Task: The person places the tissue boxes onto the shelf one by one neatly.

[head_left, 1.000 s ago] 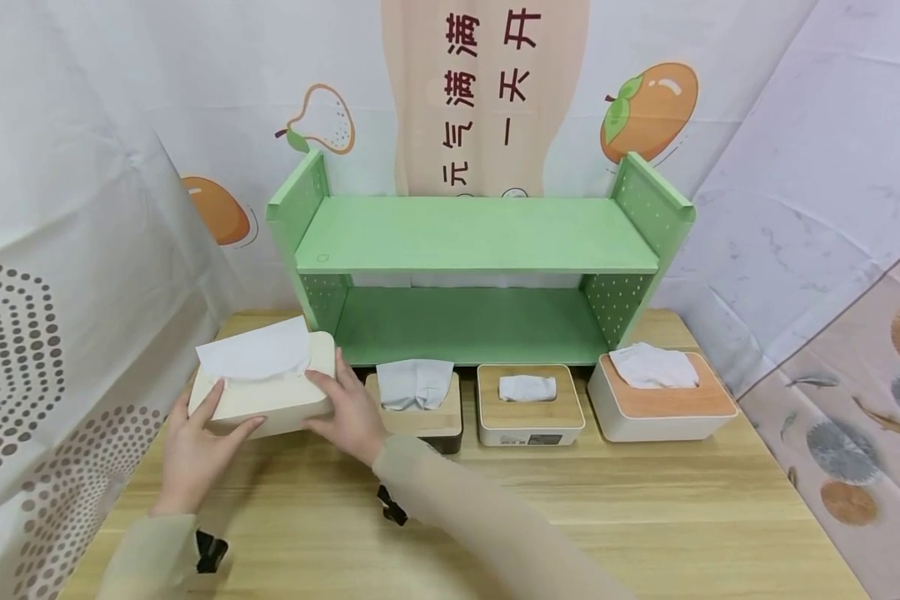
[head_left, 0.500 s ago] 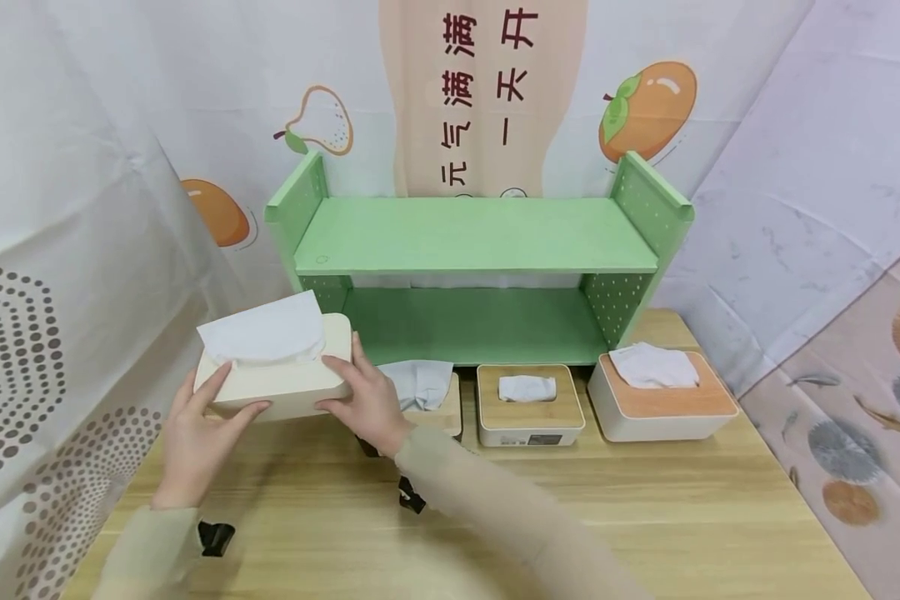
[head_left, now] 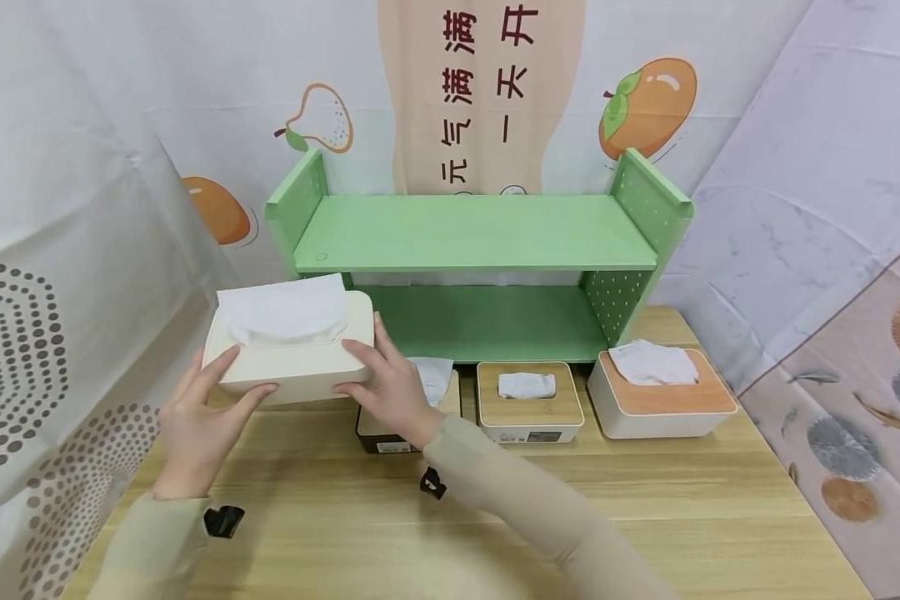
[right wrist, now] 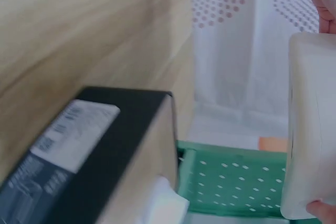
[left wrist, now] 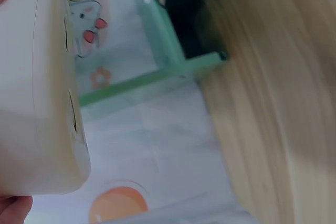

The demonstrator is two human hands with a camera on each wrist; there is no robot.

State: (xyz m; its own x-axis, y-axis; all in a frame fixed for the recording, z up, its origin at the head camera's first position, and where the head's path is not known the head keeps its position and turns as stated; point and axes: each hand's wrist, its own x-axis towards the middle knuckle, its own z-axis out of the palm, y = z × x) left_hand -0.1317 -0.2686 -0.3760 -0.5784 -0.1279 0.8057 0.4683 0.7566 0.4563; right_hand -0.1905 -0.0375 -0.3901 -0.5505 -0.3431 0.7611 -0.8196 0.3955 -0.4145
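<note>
A cream tissue box (head_left: 288,364) with a white tissue (head_left: 285,308) sticking up from its slot is held in the air before the left part of the green shelf. My left hand (head_left: 201,421) grips its left end, thumb along the front face. At the opposite end, my right hand (head_left: 392,387) holds it between thumb and fingers. The left wrist view shows the box's side (left wrist: 37,98) high above the table. A black-sided tissue box (head_left: 381,435) with a wooden top stands on the table, partly hidden by my right hand.
The two-level green shelf (head_left: 480,233) stands at the table's back. Along its front are a white tissue box with a bamboo lid (head_left: 530,417) and a larger one with an orange-brown lid (head_left: 667,400). Printed curtains (head_left: 120,208) hang behind and at both sides.
Both hands have lifted the cream tissue box and carried it to the right, towards the shelf. It is more level now. The other tissue boxes have stayed put.
</note>
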